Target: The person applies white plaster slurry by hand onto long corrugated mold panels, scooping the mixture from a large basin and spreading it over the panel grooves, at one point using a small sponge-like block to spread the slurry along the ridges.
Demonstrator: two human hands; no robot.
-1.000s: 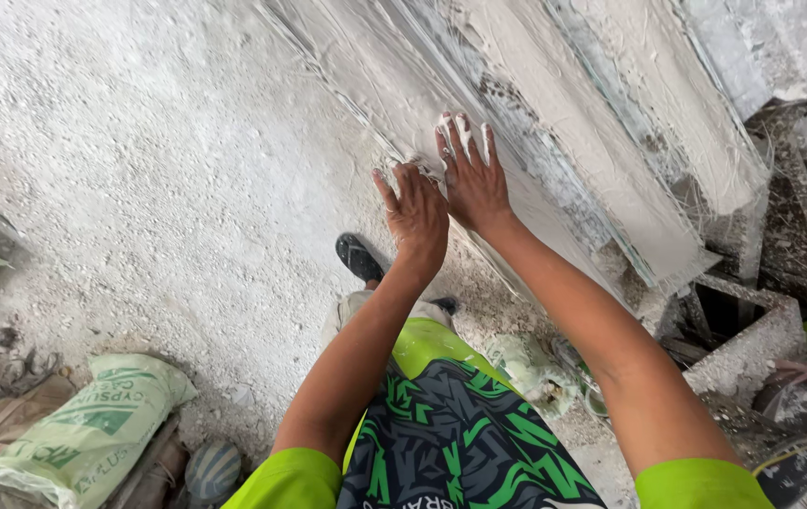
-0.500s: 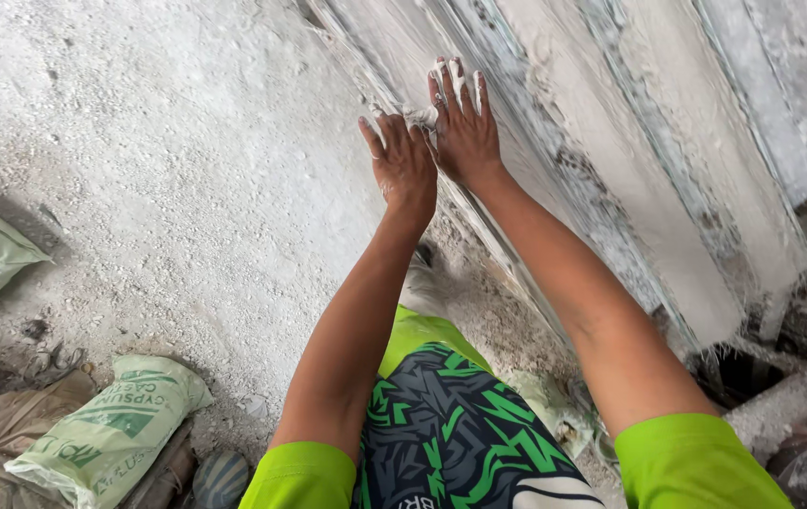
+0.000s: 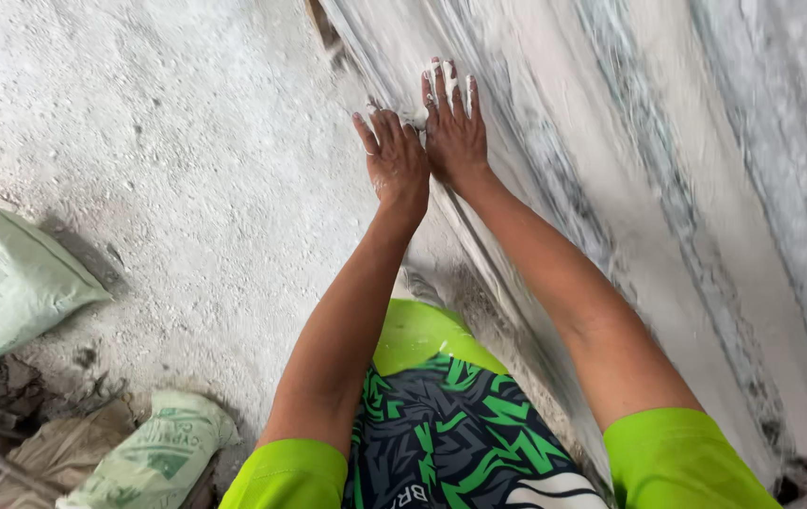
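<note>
Presently, both hands are laid flat with fingers spread, nothing gripped. The right hand [image 3: 455, 127] is pressed on the white moulded plaster strip [image 3: 554, 188], which runs diagonally up-left to down-right; the left hand [image 3: 394, 160] is placed just beside it, at its edge.

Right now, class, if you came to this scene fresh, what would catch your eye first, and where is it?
First, the two bare hands side by side at top centre: the left hand and the right hand, its fingers smeared white, both pressed flat on a long white moulded plaster piece running diagonally down the right. Next, the pale green sacks lying at the left edge on the dusty white floor.
</note>
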